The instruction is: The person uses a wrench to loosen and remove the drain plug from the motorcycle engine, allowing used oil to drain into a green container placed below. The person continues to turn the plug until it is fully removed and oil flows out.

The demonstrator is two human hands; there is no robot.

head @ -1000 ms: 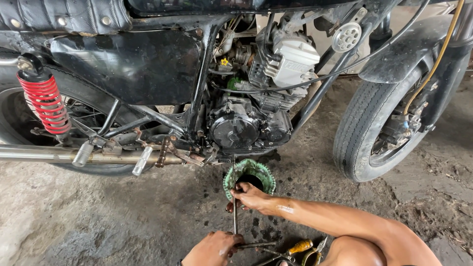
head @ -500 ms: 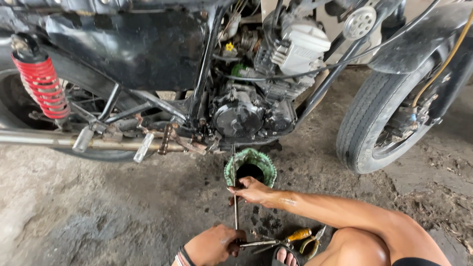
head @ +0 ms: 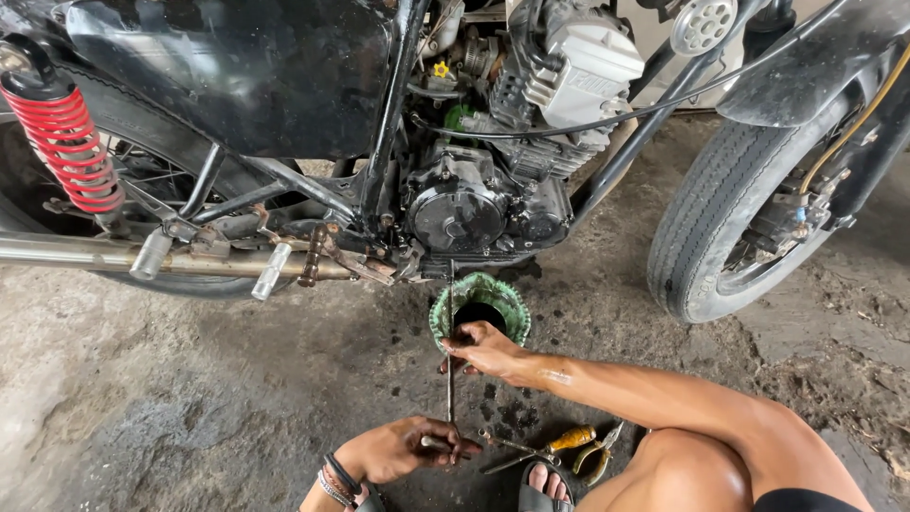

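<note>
A: Where are the person's hands?

B: The right hand [head: 485, 348] sits at about six o'clock from the engine [head: 474, 213], with its fingers closed round the upper part of a long thin metal rod [head: 450, 374]. The left hand [head: 403, 448] lies lower, toward the bottom edge, clamped on the rod's handle end. So both hands are shut on the same tool, one above the other and a little apart.

A: And the rod itself?

B: It stands nearly upright in the view, running from the left hand at six o'clock up past the right hand to the underside of the engine at twelve o'clock. Its top end is hard to make out against the dark metal.

A: What is around it?

B: A green pan [head: 479, 311] with a wavy rim sits on the floor [head: 190, 379] right under the engine, touching the right hand's fingertips; its middle looks dark. At about four o'clock from the left hand lie a screwdriver [head: 559, 442] with a yellow handle and a pair of pliers [head: 597, 453], just beside the person's sandalled foot [head: 542, 482]. The front tyre [head: 720, 218] stands at two o'clock, and a red spring [head: 62, 142] at ten o'clock, above the exhaust pipe [head: 114, 254].
</note>
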